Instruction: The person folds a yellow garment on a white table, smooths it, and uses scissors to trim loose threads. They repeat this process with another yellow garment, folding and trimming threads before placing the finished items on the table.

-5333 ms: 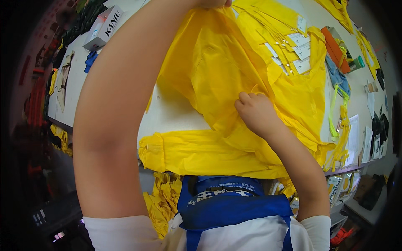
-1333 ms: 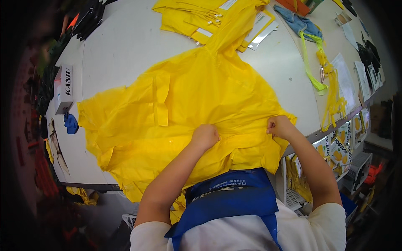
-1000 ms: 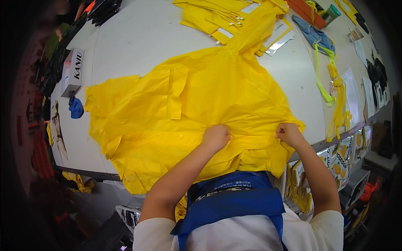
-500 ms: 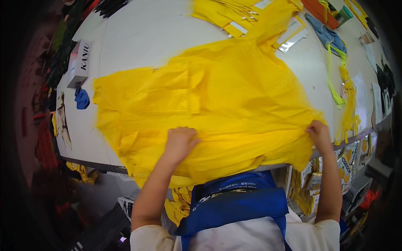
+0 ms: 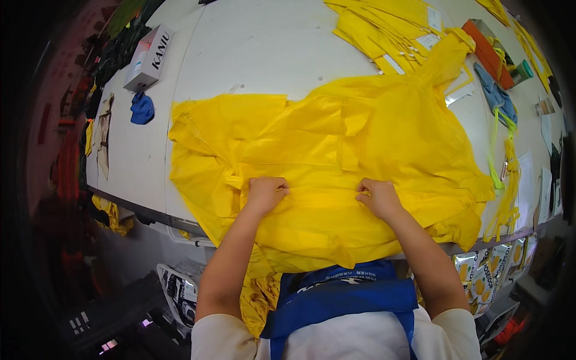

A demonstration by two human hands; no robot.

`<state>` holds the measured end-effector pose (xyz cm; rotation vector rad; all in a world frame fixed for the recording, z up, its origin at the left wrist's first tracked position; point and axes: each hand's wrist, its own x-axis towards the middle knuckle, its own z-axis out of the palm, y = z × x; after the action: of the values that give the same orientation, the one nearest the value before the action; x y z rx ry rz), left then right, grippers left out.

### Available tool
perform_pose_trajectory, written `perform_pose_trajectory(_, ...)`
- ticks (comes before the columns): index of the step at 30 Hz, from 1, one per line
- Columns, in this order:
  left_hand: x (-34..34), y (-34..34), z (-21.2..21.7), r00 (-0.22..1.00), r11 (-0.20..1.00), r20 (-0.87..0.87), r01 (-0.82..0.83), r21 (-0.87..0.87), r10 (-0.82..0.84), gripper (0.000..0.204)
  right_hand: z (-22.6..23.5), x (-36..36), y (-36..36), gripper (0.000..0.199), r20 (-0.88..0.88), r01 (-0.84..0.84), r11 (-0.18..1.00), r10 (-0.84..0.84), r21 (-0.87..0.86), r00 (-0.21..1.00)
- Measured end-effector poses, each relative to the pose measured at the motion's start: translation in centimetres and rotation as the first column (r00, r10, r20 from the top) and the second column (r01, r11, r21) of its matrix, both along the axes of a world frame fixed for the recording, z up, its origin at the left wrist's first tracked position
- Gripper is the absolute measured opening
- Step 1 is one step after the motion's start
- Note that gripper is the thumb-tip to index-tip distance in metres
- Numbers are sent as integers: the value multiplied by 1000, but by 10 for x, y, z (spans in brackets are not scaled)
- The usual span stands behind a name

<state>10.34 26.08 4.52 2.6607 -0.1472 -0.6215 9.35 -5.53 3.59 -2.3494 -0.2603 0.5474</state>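
Observation:
A large yellow raincoat lies spread and creased over the near part of the table, with its near edge hanging over toward my blue apron. My left hand is closed on a fold of its fabric, left of the middle. To the right, my right hand pinches the same long fold between thumb and fingers. A flap stands up from the coat beyond my right hand. The narrow upper end of the coat reaches toward a stack of folded yellow garments at the back.
On the left stand a white box and a crumpled blue cloth. At the right lie an orange box, a green-lidded container, a blue-grey cloth and yellow strips. Printed packages sit below the table edge.
My right hand has let go of the coat's right end and moved left to grip a fold near the middle. The left hand stays on the fabric. The view has shifted.

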Motion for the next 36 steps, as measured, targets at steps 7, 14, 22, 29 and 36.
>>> perform_pose_trajectory(7,5,-7,-12,993,998,-106,-57,30,60,18,-7,6,-3,15,-70,29,1000,-29,8,997)
perform_pose_trajectory(14,16,-2,-15,987,999,-162,25,44,-17,19,-3,25,1,20,-239,-52,995,29,-90,971)
perform_pose_trajectory(22,-56,0,52,924,949,337,74,305,-180,25,8,27,-28,17,-144,-44,991,25,-130,989)
perform_pose_trajectory(29,-130,25,64,886,992,458,-111,63,70,26,56,14,19,27,237,-189,873,320,-449,917)
perform_pose_trajectory(36,-117,39,83,813,674,-416,-576,-463,409,21,66,-31,152,31,614,-666,745,542,-36,573)
